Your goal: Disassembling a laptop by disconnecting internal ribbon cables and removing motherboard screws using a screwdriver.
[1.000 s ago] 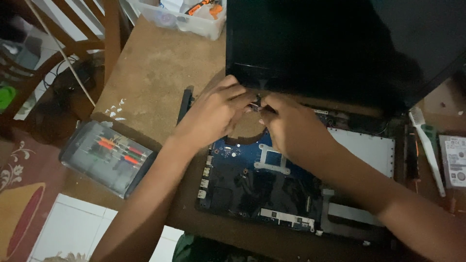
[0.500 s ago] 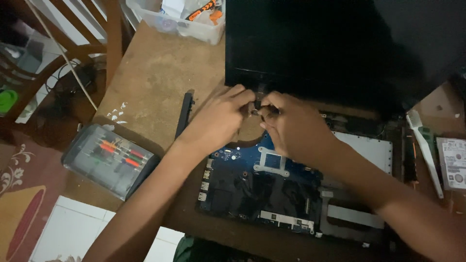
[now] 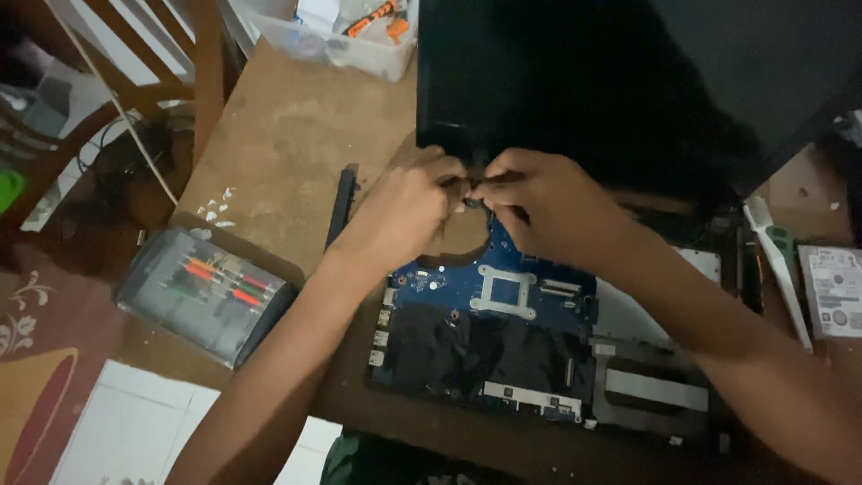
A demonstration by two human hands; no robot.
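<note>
An opened laptop lies on the wooden table point(image 3: 278, 144), its blue motherboard point(image 3: 503, 296) bared and its dark screen point(image 3: 575, 81) raised at the back. My left hand point(image 3: 404, 211) and my right hand point(image 3: 539, 202) meet at the rear edge of the board, near the hinge. Their fingertips pinch a small dark part point(image 3: 469, 199) between them; I cannot tell what it is. A black strip point(image 3: 341, 202) lies on the table just left of my left hand.
A clear case of screwdrivers point(image 3: 206, 292) with red and orange handles sits at the table's left edge. A plastic box point(image 3: 346, 40) stands at the back. A white tool point(image 3: 777, 265) and a hard drive point(image 3: 831, 292) lie to the right. A wooden chair point(image 3: 108, 108) stands left.
Both hands have stayed together at the hinge area, with only small finger movements. The view has shifted slightly.
</note>
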